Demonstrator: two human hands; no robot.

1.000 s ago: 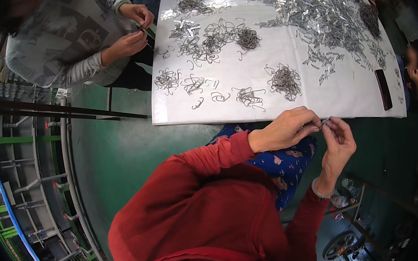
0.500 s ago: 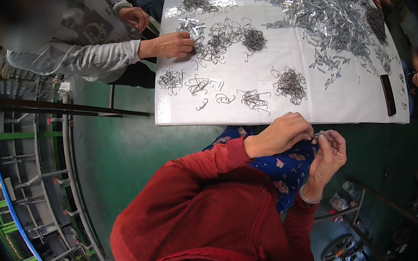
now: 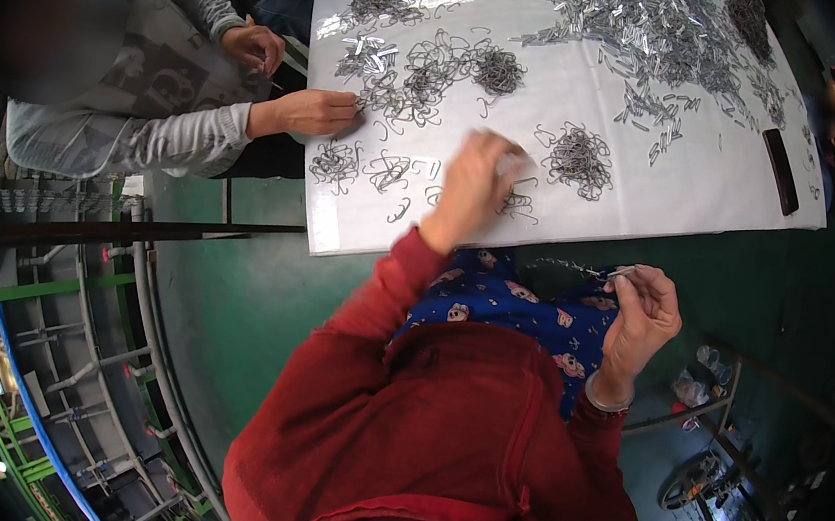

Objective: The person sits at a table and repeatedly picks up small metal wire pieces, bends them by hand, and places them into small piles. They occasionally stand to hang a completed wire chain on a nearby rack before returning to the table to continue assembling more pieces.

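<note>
White table across the top of the view, and the left hand is out over its near side, a blur, so whether it holds anything I can't tell. Right hand sits off the table, thumb and finger pinched narrow on a thin metal piece. That's the risk: loosen that pinch and the piece could drop past the edge to the blue patterned cloth or green floor. Beside the left hand, a small hook pile, partly hidden; tangled wire could drag neighbours along with one hook, and a low red sleeve might snag some. Just right, a denser hook pile crowds that side. Beyond it, bare white runs to the dark bar, decent room there; metal strips fill the far side, and a co-worker's hand works the left edge, well apart.
</note>
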